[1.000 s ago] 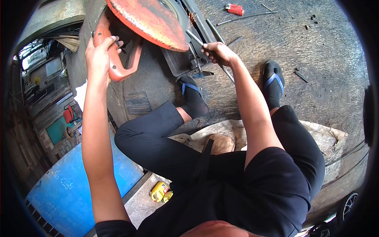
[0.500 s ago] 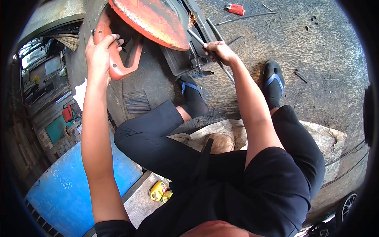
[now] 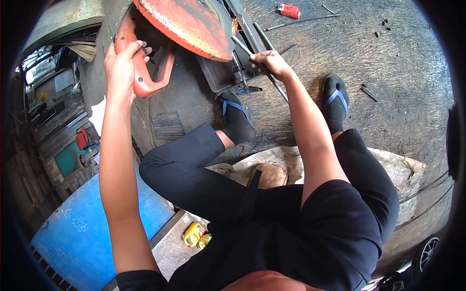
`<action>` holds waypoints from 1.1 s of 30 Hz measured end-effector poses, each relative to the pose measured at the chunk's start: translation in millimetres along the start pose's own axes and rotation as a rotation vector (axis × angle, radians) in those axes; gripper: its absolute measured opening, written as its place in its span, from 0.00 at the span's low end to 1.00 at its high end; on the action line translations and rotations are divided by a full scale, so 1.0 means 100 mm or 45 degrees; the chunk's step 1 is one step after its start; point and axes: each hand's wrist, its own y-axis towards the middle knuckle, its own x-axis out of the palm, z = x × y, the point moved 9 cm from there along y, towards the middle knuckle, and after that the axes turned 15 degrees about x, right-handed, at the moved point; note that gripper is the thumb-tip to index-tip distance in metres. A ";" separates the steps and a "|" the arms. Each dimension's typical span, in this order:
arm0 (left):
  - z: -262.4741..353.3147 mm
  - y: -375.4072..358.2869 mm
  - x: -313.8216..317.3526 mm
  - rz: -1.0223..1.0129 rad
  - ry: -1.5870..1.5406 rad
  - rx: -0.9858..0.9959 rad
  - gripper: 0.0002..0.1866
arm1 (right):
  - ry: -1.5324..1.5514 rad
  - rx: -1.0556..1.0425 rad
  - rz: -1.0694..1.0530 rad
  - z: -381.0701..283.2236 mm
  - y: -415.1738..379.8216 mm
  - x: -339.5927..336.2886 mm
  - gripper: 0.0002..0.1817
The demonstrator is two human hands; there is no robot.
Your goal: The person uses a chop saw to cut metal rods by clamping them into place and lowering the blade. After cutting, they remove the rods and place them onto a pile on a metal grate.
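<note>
My left hand (image 3: 121, 68) is wrapped around the orange handle (image 3: 146, 86) of a chop saw. The saw's worn orange guard (image 3: 191, 31) covers most of the disc. Orange sparks (image 3: 235, 24) show beside the guard, at the far end of a thin metal rod (image 3: 241, 46). That rod is gripped in my right hand (image 3: 273, 64), its other end sticking out below the fist toward me. Under the guard lies the saw's dark base (image 3: 215, 75), with a clamp screw and blue-grey crank (image 3: 250, 90) close to my foot.
Several cut rods (image 3: 167, 125) lie in a row at the left. A red-and-white packet (image 3: 289, 10), a long rod (image 3: 306, 21) and a short dark piece (image 3: 369, 93) rest on the floor. A blue panel (image 3: 97, 225) and yellow bottle (image 3: 194, 234) are at lower left.
The sparks by the guard look slightly brighter and fuller. Both hands, the saw handle and the rod stay almost exactly where they were.
</note>
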 end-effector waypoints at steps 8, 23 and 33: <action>0.00 0.01 0.00 0.001 0.007 0.000 0.16 | -0.018 -0.030 0.033 -0.04 -0.01 0.00 0.10; 0.00 0.01 0.00 0.017 0.001 -0.002 0.16 | -0.312 -0.183 0.241 -0.18 0.01 -0.10 0.14; -0.01 0.02 -0.01 0.024 0.026 0.006 0.21 | -0.984 -0.351 0.351 -1.32 -0.31 -0.59 0.17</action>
